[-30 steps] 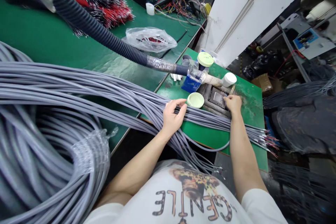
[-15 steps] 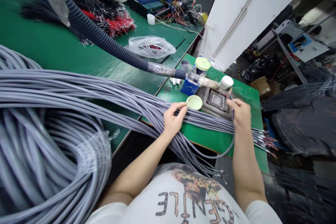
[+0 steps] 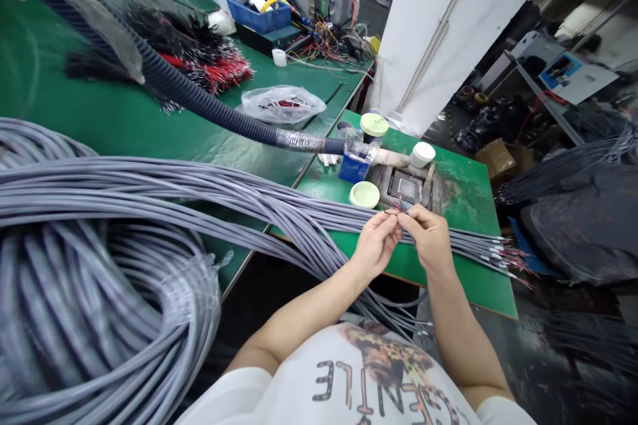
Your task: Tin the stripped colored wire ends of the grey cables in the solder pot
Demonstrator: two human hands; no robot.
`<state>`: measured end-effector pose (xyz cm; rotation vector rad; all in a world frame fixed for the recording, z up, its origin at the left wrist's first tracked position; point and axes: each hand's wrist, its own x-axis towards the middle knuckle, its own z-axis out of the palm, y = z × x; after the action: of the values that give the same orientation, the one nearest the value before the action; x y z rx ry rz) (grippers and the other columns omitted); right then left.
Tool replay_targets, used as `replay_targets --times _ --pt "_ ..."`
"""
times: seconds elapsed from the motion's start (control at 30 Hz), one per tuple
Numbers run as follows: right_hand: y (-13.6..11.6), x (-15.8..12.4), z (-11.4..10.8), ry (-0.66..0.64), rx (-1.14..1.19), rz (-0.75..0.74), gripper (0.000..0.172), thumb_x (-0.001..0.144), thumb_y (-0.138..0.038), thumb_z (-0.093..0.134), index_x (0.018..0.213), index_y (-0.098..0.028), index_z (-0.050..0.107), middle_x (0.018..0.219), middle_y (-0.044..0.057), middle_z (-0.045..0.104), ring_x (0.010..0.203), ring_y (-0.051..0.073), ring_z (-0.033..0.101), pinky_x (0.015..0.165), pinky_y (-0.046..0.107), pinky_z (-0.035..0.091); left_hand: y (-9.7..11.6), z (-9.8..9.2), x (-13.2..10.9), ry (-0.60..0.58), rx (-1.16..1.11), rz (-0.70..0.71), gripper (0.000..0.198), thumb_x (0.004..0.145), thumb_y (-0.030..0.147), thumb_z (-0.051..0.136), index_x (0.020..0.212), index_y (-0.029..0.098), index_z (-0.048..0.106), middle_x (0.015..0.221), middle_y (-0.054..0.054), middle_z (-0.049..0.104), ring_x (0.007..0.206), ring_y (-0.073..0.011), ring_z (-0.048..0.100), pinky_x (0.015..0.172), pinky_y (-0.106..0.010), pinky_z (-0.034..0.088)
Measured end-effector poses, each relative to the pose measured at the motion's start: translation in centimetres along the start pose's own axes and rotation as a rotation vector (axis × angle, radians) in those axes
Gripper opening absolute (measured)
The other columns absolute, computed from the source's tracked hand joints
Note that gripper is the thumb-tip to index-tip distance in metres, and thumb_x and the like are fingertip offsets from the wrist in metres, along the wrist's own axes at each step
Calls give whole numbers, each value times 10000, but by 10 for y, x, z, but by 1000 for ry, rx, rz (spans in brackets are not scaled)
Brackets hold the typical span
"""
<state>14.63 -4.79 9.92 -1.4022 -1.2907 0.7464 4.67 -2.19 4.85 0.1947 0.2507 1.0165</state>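
My left hand (image 3: 377, 242) and my right hand (image 3: 427, 236) meet above the bundle of grey cables (image 3: 319, 212). Between my right thumb and fingers is the end of one grey cable, its thin coloured wires (image 3: 400, 204) fanning out past the fingertips. My left fingers pinch at these same wires. Just beyond the hands sits a solder pot (image 3: 409, 187) with a shiny square surface in a grimy block. A shallow pale-green dish (image 3: 365, 194) stands to its left. The stripped ends (image 3: 508, 255) of the other cables lie at the right.
A ribbed hose (image 3: 234, 116) crosses from upper left to a blue box (image 3: 355, 166) by the pot. Behind stand a lidded jar (image 3: 373, 125) and a white cup (image 3: 422, 154). A thick cable coil (image 3: 124, 305) fills the lower left. Wire bundles (image 3: 209, 60) lie farther back.
My left hand has left the pale-green dish and moved right to the wires. My right hand has drawn the cable end back from the pot, toward me and leftward.
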Motion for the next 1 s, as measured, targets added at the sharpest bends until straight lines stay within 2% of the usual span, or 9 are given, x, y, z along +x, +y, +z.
replay_targets --times 0.07,0.1,0.17,0.33,0.5,0.63,0.73,0.87,1.0 --pt "-1 -5 -4 -78 -27 11 79 805 -273 664 772 -203 684 705 -16 604 642 115 560 615 250 462 3 -1 -2 -10 -17 -15 186 697 249 790 784 143 664 690 24 613 644 -68 560 660 -204 460" --pt "-2 -8 -6 -118 -28 19 84 813 -271 658 865 -215 694 732 -14 628 647 117 578 611 249 475 5 -1 -4 -15 -27 -26 178 708 252 782 788 147 662 703 18 621 668 -79 571 672 -214 465" --pt "-2 -15 -6 -142 0 19 208 826 -269 646 1031 -240 667 761 -12 655 647 118 599 586 240 489 6 -1 -7 -29 -58 -74 179 721 271 771 801 153 663 737 6 638 702 -97 585 680 -226 467" --pt "4 -25 2 0 45 -50 358 822 -281 653 1171 -252 580 818 5 685 691 138 642 573 242 518 1 -2 -13 -31 -136 -217 225 714 326 769 851 169 684 864 -6 668 774 -106 597 734 -236 466" --pt "11 -28 5 53 29 -65 446 817 -282 656 1242 -250 524 826 11 698 746 161 671 679 294 549 -4 -3 -15 -117 75 -113 373 704 432 760 975 181 710 1059 -66 677 985 -189 608 888 -311 456" --pt "11 -27 -5 28 -69 -75 358 824 -288 649 1174 -250 582 944 40 697 851 184 669 788 344 532 -3 -7 -13 -164 248 10 300 693 400 775 881 169 744 1102 -86 678 1039 -223 610 967 -342 420" --pt "-1 -20 -16 59 -300 -207 197 815 -301 657 1005 -248 670 900 34 663 834 188 623 791 363 498 -2 -11 -11 -151 398 97 250 716 389 757 841 173 758 1039 -74 699 1020 -218 615 983 -346 410" --pt "-21 -10 -19 4 -545 -383 157 754 -301 721 899 -246 697 824 33 630 825 206 565 769 382 464 -3 -14 -12 -161 597 84 285 722 437 739 812 168 764 824 -49 712 847 -206 632 874 -341 455" --pt "-29 -7 -11 12 -472 -425 47 795 -219 672 815 -251 699 745 13 630 751 179 560 738 372 462 -2 -12 -17 -181 716 87 258 733 424 729 770 172 766 783 -34 702 792 -198 617 817 -327 462"
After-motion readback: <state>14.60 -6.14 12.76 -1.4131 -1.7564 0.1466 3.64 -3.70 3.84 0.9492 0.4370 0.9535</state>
